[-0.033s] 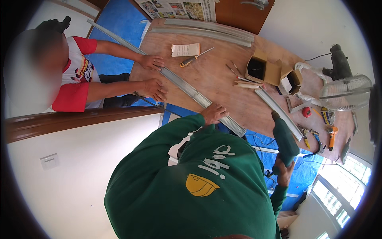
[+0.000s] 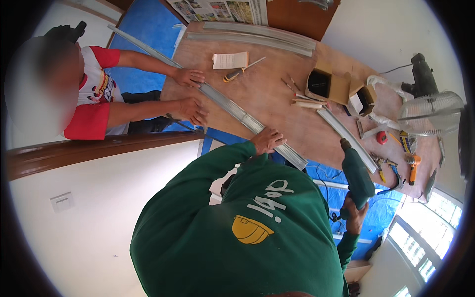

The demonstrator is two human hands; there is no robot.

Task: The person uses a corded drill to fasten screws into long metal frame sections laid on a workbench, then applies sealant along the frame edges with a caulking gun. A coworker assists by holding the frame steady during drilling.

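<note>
A long, thin metal channel point(image 2: 225, 102) runs diagonally across the plywood table, its near end reaching past the table edge by my body. My left hand point(image 2: 267, 140) grips it close to that end, fingers curled over the top. A green power drill point(image 2: 358, 173) is in my right hand point(image 2: 355, 216), which is wrapped around its handle beyond the table's near edge. The drill's chuck points away from me, beside a short metal channel point(image 2: 346, 141). Farther up the long piece, a co-worker's two hands point(image 2: 190, 77) rest on or beside it; one point(image 2: 193, 111) lies nearer me.
On the plywood table point(image 2: 213, 143) are a screwdriver point(image 2: 242, 69), a paper note point(image 2: 230, 60), open cardboard boxes point(image 2: 326, 84), a red tape measure point(image 2: 381, 137) and several hand tools. More channels point(image 2: 252, 39) lie along the far edge. A fan point(image 2: 430, 115) stands at right; cords hang below.
The drill and my right hand have shifted slightly right and downward. My left hand keeps its grip on the long metal channel. The co-worker's hands stay about where they were.
</note>
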